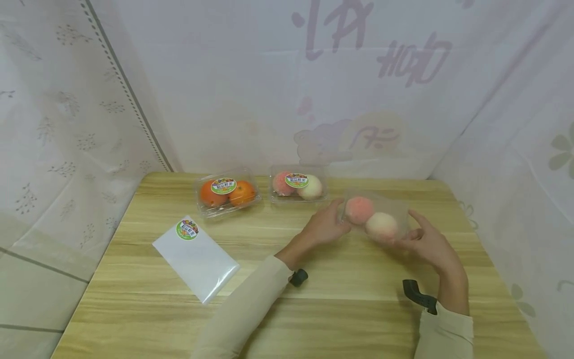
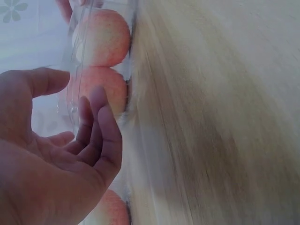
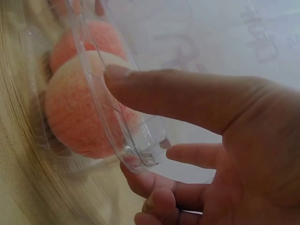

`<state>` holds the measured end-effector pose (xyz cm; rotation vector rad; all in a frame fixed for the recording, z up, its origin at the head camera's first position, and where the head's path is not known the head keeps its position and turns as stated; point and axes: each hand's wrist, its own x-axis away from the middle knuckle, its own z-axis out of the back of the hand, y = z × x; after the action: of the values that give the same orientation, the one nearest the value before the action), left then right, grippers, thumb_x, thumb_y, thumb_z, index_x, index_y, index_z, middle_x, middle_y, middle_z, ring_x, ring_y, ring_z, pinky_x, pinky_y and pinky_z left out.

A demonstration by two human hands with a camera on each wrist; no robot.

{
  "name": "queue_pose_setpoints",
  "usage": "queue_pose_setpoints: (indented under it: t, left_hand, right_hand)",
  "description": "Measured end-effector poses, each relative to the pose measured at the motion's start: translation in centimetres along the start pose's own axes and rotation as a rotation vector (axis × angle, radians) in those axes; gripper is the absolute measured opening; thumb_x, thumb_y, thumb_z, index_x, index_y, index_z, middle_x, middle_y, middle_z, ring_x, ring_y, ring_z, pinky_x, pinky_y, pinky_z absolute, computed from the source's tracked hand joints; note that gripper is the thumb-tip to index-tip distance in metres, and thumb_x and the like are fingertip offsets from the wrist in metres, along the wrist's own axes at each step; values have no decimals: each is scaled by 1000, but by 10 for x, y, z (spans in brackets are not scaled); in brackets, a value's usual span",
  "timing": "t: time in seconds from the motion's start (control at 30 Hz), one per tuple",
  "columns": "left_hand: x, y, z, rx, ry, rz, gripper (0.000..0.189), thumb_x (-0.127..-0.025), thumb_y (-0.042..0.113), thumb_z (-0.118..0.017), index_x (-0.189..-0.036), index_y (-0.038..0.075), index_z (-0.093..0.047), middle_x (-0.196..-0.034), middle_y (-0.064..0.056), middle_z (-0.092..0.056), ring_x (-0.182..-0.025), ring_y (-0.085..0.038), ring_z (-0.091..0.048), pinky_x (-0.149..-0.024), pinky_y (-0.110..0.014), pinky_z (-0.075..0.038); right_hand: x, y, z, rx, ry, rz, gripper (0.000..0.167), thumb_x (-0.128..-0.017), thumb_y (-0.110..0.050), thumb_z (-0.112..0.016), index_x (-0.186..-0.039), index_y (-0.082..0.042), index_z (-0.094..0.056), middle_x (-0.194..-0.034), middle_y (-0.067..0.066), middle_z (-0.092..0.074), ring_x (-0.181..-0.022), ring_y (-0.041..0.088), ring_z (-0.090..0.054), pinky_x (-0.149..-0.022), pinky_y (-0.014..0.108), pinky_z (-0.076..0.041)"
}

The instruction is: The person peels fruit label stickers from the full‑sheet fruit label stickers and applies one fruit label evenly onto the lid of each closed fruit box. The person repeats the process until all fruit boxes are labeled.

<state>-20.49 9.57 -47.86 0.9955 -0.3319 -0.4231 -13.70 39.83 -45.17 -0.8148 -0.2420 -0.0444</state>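
Note:
A clear plastic fruit box (image 1: 392, 205) with two pink-and-cream peaches (image 1: 381, 227) inside is at the right of the table, slanted. My left hand (image 1: 324, 224) holds its left end. At the other end my right hand (image 1: 432, 245) grips the box. The right wrist view has the right thumb (image 3: 154, 91) over the box's rim and fingers below its corner. In the left wrist view, the left thumb and curved fingers (image 2: 105, 126) come around the near end of the box. No label shows on this box.
Behind to the left stand a labelled clear box of peaches (image 1: 325, 192) and another of oranges (image 1: 206, 212). A stack of clear-backed white label sheets (image 1: 202, 264) lies at the table's left, a round fruit sticker (image 1: 187, 229) on top. A curtain (image 1: 246, 99) hangs behind the table.

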Motion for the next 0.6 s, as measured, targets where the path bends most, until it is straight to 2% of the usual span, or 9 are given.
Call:
queue_pose_setpoints:
  t: [0.07, 0.17, 0.23, 0.3, 0.37, 0.5, 0.6]
  left_hand:
    - [3, -1, 2, 24, -42, 5, 83, -103, 30, -69, -175, 17, -29, -114, -16, -72, -65, -13, -50, -58, -29, -42]
    - [7, -3, 4, 35, -72, 7, 85, -103, 32, -71, -175, 21, -27, -108, -16, -72, -66, -14, -51, -61, -30, -43]
    - [10, -5, 6, 29, -78, 3, 86, -103, 35, -72, -175, 23, -27, -109, -15, -72, -73, -17, -57, -67, -32, -47]
    - [13, -6, 6, 10, -63, -6, 87, -102, 38, -75, -175, 24, -29, -119, -10, -73, -87, -18, -63, -79, -33, -51]
    - [15, -8, 7, -1, -69, -14, 89, -101, 38, -76, -175, 23, -27, -114, -9, -74, -91, -19, -64, -83, -35, -53]
    - [19, -9, 8, -22, -75, -35, 91, -100, 34, -78, -174, 18, -29, -92, -4, -69, -84, -19, -64, -80, -35, -53]
    - [24, -9, 10, -46, -71, -48, 89, -98, 32, -80, -172, 15, -32, -83, -1, -64, -77, -17, -61, -73, -33, -52]
  right_hand:
    - [0, 1, -1, -31, -22, 19, 109, -100, -14, -81, -173, 5, -1, -99, 14, -69, -83, 19, -66, -73, 31, -56]
    - [1, 2, -2, -58, -47, 50, 114, -99, -14, -83, -173, 3, 1, -91, 11, -69, -80, 18, -65, -74, 28, -54]
    - [2, 3, -3, -76, -60, 63, 119, -97, -15, -86, -174, 0, 3, -86, 9, -67, -78, 17, -64, -74, 28, -53]
    - [2, 3, -3, -86, -72, 74, 122, -96, -17, -88, -175, -3, 4, -84, 6, -65, -77, 16, -62, -73, 28, -52]
    - [3, 3, -3, -99, -84, 83, 123, -96, -16, -88, -175, -4, 4, -82, 5, -62, -75, 16, -60, -72, 28, -51]
    - [6, 1, -2, -108, -104, 103, 122, -95, -15, -89, -176, -5, 3, -81, 4, -61, -73, 18, -59, -71, 29, -52]
    - [7, 0, -1, -98, -121, 115, 122, -95, -15, -89, -175, -5, 1, -82, 5, -62, -74, 21, -62, -74, 28, -53]
